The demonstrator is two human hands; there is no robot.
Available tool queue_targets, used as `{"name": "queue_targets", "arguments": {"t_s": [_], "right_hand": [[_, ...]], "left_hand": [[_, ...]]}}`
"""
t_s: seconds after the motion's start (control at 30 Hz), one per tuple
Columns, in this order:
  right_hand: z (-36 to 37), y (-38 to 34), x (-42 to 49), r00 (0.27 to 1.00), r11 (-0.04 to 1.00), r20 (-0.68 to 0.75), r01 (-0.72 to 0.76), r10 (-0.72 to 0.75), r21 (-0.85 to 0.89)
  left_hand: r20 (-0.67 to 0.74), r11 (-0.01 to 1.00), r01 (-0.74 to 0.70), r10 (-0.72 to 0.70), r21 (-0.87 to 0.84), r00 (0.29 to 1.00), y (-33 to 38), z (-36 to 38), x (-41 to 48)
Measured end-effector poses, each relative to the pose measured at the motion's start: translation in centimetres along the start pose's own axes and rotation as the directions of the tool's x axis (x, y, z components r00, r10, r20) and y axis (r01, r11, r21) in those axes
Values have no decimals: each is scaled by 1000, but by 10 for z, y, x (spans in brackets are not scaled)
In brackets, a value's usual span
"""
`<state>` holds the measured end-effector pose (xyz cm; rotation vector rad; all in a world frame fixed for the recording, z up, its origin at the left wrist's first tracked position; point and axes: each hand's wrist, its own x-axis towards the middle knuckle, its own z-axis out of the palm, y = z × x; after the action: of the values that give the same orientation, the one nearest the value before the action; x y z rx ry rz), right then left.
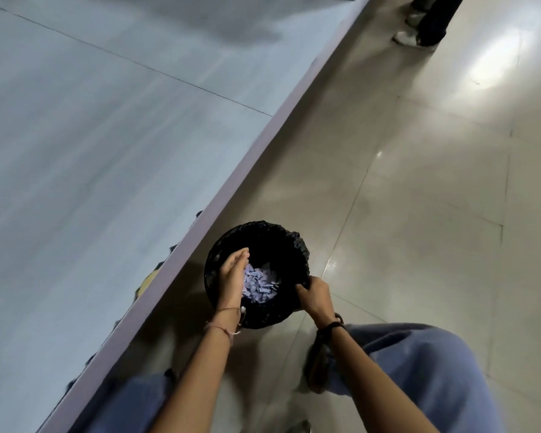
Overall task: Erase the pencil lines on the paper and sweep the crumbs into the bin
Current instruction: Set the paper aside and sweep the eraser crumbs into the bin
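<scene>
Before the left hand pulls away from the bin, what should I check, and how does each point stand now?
1. Left hand above the bin opening: ok.
2. Right hand grips the bin rim: ok.
3. Bin upright on the floor: ok.
4. Room above the crumpled paper inside: ok.
5. Left palm emptied: cannot tell.
6. Table swept clean: cannot tell, blurred.

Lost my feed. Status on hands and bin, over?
Left hand open over bin. Right hand grips its rim. Pale paper scraps inside. Nothing blocking the opening.
</scene>
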<state>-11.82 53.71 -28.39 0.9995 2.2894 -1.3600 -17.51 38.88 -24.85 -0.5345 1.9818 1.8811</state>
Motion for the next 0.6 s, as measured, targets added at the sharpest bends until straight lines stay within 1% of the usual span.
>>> {"name": "queue_targets", "arguments": {"t_s": [0.1,0.17,0.3,0.53,0.6], "right_hand": [[26,14,30,999,999,-30,-31,32,41],[40,22,48,997,996,-56,-46,51,78],[56,33,76,993,990,-84,-72,83,122],[68,45,113,990,983,-72,-106,118,147],[71,47,120,990,973,-43,-120,131,198]], "left_hand": [[-17,1000,16,-15,9,1000,-20,8,30],[-9,998,58,-58,-6,998,-30,13,44],[-10,985,140,-142,-103,990,-37,20,57],[13,965,203,-204,-166,979,-47,18,76],[32,962,213,-210,-170,977,-50,18,78]]}}
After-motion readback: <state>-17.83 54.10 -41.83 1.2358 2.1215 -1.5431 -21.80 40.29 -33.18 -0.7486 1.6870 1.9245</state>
